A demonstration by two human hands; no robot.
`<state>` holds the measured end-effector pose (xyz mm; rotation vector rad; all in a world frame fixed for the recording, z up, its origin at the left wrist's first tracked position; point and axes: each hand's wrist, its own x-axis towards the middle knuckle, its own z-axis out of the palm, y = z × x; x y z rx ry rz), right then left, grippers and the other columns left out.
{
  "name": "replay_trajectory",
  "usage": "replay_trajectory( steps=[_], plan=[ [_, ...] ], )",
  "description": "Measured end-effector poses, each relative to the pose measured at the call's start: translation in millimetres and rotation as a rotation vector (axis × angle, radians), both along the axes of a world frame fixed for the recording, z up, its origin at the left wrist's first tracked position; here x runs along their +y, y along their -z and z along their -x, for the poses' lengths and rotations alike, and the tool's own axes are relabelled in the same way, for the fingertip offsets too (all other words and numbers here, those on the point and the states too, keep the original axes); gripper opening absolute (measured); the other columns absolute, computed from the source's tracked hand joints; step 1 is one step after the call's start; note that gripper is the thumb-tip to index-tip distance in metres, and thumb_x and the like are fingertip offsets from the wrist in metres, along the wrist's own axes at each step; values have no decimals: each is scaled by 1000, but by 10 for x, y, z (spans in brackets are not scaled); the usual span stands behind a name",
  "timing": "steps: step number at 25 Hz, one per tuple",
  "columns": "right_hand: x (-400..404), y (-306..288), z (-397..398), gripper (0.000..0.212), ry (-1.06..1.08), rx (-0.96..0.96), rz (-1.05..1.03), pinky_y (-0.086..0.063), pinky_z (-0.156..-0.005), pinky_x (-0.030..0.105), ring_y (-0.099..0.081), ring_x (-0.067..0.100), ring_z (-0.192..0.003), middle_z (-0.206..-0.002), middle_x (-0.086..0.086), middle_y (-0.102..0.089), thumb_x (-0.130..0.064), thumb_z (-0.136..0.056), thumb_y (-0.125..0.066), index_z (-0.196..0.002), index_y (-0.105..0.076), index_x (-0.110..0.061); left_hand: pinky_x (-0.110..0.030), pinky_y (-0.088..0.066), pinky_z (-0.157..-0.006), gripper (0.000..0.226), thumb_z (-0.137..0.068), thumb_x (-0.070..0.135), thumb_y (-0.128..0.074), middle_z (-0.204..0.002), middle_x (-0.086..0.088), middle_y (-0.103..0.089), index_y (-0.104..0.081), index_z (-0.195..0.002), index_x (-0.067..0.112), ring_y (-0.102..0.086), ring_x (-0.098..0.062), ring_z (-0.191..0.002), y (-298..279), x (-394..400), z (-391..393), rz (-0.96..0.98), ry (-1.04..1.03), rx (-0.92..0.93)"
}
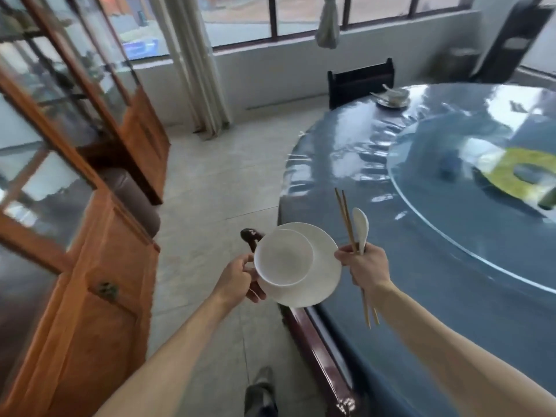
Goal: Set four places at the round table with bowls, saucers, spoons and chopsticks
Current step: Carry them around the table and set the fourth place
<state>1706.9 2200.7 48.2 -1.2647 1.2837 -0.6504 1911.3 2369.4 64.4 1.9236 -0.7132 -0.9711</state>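
A person stands at the edge of a round table (376, 176) draped in a glossy blue cover, both bare arms reaching forward. The left hand (237, 278), at about 6 o'clock in the view, is closed around a white bowl (284, 257) stacked on a white saucer (325, 266); the thumb rests by the bowl's rim and fingers curl beneath the saucer, which tilts toward the camera. Both dishes are held in the air over the table's near edge, not touching it. Just to their right, at 5 o'clock, the right hand (368, 264) is clenched around a pair of wooden chopsticks (346, 218) and a white ceramic spoon (361, 227), all three upright in the fist, the spoon's bowl on top and the chopstick ends poking out below the hand.

Across the table, at 1 o'clock, another set of dishes (391, 97) sits on the tabletop before a dark chair (359, 82); motion blur hides its details. A glass turntable (436, 188) fills the table's centre at 3 o'clock, with a yellow-green ring (508, 170) showing on it. A dark wooden chair back (313, 335) runs along the table's near rim, at 6 o'clock. A wooden cabinet with glass doors (78, 206) fills the 9 o'clock side, and a pale curtain (192, 61) hangs at 11 o'clock beside a row of windows (270, 16).
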Motion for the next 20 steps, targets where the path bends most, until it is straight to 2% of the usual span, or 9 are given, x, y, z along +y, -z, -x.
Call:
replay_trajectory(
  steps=[3, 6, 7, 9, 13, 17, 20],
  plan=[
    [-147, 36, -52, 9, 154, 14, -6, -35, -35, 21, -45, 6, -35, -63, 4, -67, -10, -75, -79, -73, -71, -14, -29, -51, -44, 39, -92, -10, -35, -77, -17, -70, -60, -112, 12, -68, -26, -53, 81, -492, -281, -4, 125, 3],
    [-230, 87, -119, 9, 307, 53, -27, -36, -37, 22, -45, 10, -39, -63, 3, -67, -10, -76, -79, -74, -70, -14, -31, -58, -65, 33, -93, -8, -44, -92, -13, -73, -64, -112, 11, -72, -21, -76, 155, -924, -503, -21, 245, -26],
    [-229, 106, -130, 10, 358, 65, -31, -36, -37, 23, -45, 10, -39, -60, 1, -66, -11, -75, -79, -74, -70, -15, -25, -57, -65, 30, -93, -7, -46, -94, -9, -72, -64, -111, 11, -72, -14, -76, 175, -1040, -559, -19, 290, -29],
    [-211, 147, -142, 11, 458, 77, -43, -37, -38, 23, -46, 10, -38, -55, -4, -65, -11, -74, -80, -72, -70, -16, -18, -53, -50, 28, -94, -6, -46, -89, -9, -71, -63, -109, 11, -69, -4, -58, 215, -1272, -655, -10, 395, -3],
    [-122, 236, -59, 11, 624, 140, -63, -39, -42, 25, -50, 8, -41, -58, -4, -68, -13, -75, -80, -73, -70, -18, -36, -58, -50, 30, -96, 1, -43, -74, -18, -74, -60, -111, 21, -70, -30, -55, 316, -1688, -667, -65, 610, 21],
    [3, 358, 140, 10, 772, 189, -95, -44, -44, 27, -57, 13, -51, -64, -2, -72, -18, -75, -80, -73, -70, -20, -29, -52, -43, 28, -98, 3, -44, -60, -3, -71, -60, -112, 21, -70, -24, -51, 508, -2015, -463, -100, 776, 15],
    [62, 480, 307, 10, 859, 203, -124, -49, -54, 31, -64, 17, -62, -64, -4, -73, -21, -74, -80, -72, -70, -21, -25, -50, -41, 32, -95, -2, -42, -55, -2, -70, -59, -108, 21, -68, -20, -47, 644, -2205, -245, -134, 874, 7]
  ],
)
